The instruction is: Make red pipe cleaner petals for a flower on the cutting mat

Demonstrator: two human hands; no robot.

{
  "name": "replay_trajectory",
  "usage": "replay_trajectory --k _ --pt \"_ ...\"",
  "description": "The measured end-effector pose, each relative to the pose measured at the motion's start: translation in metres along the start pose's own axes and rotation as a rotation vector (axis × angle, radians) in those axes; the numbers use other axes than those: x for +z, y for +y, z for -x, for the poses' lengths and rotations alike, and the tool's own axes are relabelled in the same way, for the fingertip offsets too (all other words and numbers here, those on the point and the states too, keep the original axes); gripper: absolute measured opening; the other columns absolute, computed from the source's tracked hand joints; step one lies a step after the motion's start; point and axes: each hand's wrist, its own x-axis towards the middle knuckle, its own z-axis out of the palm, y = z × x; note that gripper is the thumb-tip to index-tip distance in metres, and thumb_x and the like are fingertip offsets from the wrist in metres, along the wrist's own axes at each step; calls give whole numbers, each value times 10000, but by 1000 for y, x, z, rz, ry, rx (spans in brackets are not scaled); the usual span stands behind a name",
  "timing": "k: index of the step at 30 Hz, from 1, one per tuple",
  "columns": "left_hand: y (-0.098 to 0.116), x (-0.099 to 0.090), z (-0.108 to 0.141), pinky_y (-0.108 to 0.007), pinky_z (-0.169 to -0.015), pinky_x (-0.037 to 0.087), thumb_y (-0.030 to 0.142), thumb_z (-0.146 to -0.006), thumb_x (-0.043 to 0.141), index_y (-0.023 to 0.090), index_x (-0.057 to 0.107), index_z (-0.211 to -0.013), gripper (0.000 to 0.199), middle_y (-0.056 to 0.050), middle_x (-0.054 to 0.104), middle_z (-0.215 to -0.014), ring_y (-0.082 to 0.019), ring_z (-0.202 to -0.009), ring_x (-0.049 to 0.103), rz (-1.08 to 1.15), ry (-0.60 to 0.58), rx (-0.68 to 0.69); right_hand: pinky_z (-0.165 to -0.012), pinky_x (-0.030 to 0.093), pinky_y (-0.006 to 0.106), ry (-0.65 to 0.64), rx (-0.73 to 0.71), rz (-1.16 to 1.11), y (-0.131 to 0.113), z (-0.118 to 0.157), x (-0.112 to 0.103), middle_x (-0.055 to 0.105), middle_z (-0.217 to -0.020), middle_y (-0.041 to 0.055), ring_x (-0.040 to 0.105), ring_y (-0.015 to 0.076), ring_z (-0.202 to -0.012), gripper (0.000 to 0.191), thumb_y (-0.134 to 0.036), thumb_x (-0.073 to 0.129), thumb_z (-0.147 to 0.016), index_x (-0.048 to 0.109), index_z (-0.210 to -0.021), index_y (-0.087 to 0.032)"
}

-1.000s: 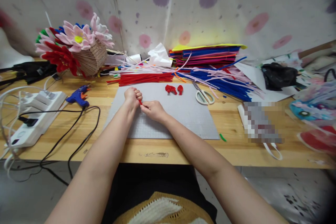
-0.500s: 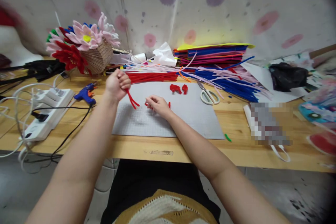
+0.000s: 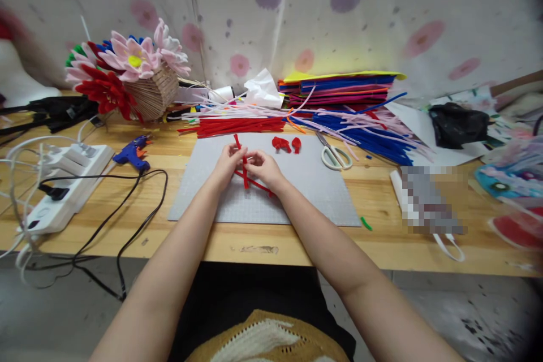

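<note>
My left hand (image 3: 228,165) and my right hand (image 3: 263,171) meet above the grey cutting mat (image 3: 314,192). Between their fingertips stands a small bundle of red pipe cleaners (image 3: 245,179), held nearly upright; the exact number of stems is hard to make out. Both hands are closed in a pinch on it. Another red pipe cleaner (image 3: 259,185) runs slantwise beneath my right hand; whether the fingers also grip it cannot be seen. Further back on the mat lie curled red pipe-cleaner pieces (image 3: 281,145), beside scissors (image 3: 335,157) with pale handles.
Red pipe cleaners (image 3: 237,126) and blue ones (image 3: 382,141) lie behind the mat. At left are a blue glue gun (image 3: 132,154), a power strip (image 3: 70,192) with loose cables, and a basket (image 3: 159,93) of fuzzy flowers. A pixelated object (image 3: 430,201) lies right.
My left hand has come down and right from the back left, bringing the red pipe cleaners to my right hand. Black cable at left now shows more.
</note>
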Motion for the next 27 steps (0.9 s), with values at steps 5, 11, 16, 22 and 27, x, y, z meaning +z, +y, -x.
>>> replay_trajectory --k 5,11,16,22,27 --pt "-6 -11 15 -210 -530 415 335 -633 667 137 537 -705 248 18 541 -619 -85 -542 503 -236 -154 36 -546 414 216 47 -48 78 7 -1 -3 527 -595 -77 512 76 -538 332 -233 588 -590 451 -890 -194" --pt "4 -10 19 -233 -548 420 279 -629 667 128 603 -756 208 -12 591 -648 -114 -567 538 -315 -255 12 -554 437 230 -98 53 -49 -3 6 -10 531 -586 -84 539 85 -536 382 -183 602 -545 411 -876 -196" --pt "-7 -13 13 -225 -536 407 253 -641 648 140 618 -761 167 2 581 -621 -105 -555 517 -414 -177 129 -531 445 228 -61 82 -30 -3 6 -10 516 -587 -88 523 78 -519 363 -145 565 -538 409 -862 -197" --pt "-14 -14 10 -219 -528 409 256 -616 667 146 620 -790 211 7 583 -622 -102 -551 524 -351 -170 90 -472 395 198 -2 66 58 -1 3 -8 498 -557 -98 474 65 -465 335 -168 548 -547 417 -854 -196" --pt "-3 -13 15 -227 -555 426 264 -581 700 131 628 -812 276 -17 625 -684 -109 -584 550 -249 -229 -33 -445 303 178 -68 95 -1 -8 4 -15 502 -529 -85 423 52 -438 291 -186 551 -555 445 -826 -182"
